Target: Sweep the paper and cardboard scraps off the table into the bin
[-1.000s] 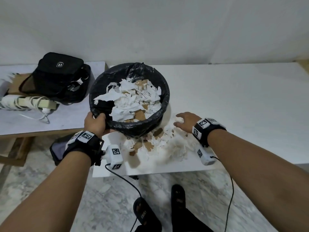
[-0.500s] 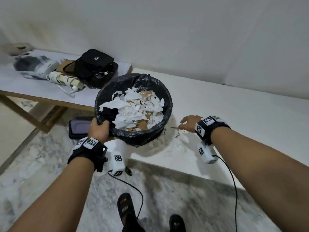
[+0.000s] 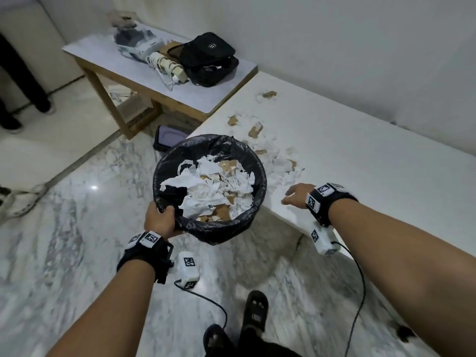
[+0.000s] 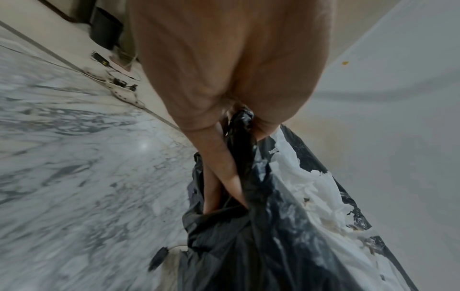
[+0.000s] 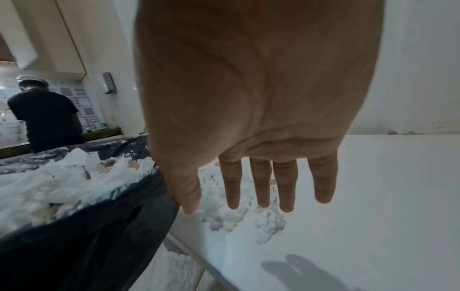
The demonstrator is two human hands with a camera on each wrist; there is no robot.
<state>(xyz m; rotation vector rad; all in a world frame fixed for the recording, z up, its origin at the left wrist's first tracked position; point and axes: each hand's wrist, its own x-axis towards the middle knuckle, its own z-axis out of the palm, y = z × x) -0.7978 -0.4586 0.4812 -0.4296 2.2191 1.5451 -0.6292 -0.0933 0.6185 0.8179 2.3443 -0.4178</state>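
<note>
Gripping the bin (image 3: 210, 186) rim: left hand (image 3: 160, 220) has fingers curled round the black liner edge, bin held against the table (image 3: 360, 163) edge, already loaded with paper and cardboard. Right hand (image 3: 296, 195) flat over the tabletop, fingers (image 5: 286, 187) straight and slightly spread, holding nothing. Scraps (image 3: 278, 161) lie on the table just beyond those fingertips, beside the bin, trailing toward the far corner. Cannot tell if fingertips touch the pile.

Left wrist view alone shows the liner bunched between thumb and fingers (image 4: 224, 177). Right wrist view alone shows a person (image 5: 44, 118) standing in the background. Head view alone shows the side table (image 3: 154, 81) with a black bag (image 3: 208, 57).
</note>
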